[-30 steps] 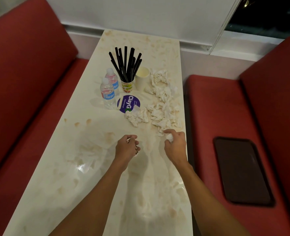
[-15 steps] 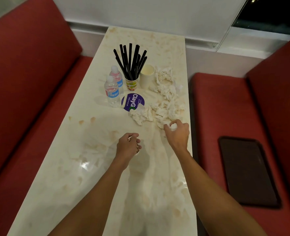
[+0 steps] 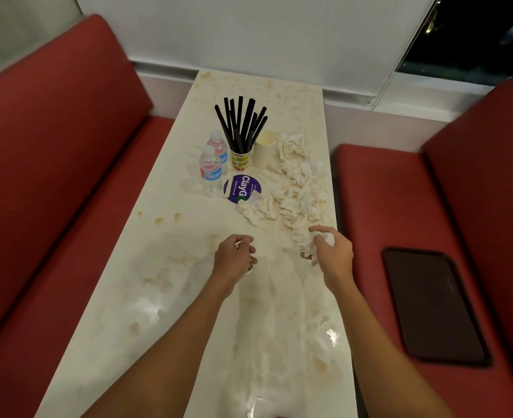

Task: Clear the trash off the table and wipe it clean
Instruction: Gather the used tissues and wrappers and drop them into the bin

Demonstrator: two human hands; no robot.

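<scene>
R hand (image 3: 330, 251): fingers curling round tissue wad (image 3: 324, 239) at near end of tissue pile (image 3: 297, 200), lying by table (image 3: 188, 297) R edge. L hand (image 3: 234, 254): clenching small item (image 3: 250, 267), unidentifiable. Risk: grip looking partial, so wads possibly spilling over edge onto red seat (image 3: 369, 206).

Across the lower half of the frame the tabletop (image 3: 170, 312) is open, smeared surface; a hand passes freely there. Mid-frame, two water bottles (image 3: 210, 176), a cup of black straws (image 3: 241, 137) and a white cup (image 3: 264, 147) stand bunched together. Crumpled tissues (image 3: 297, 203) trail down the right edge into the right hand (image 3: 333, 254). The left hand (image 3: 234, 254), curled round a small thing, sits centre. A lane runs up the left edge past the bottles, and beyond the straws the far end lies open.
</scene>
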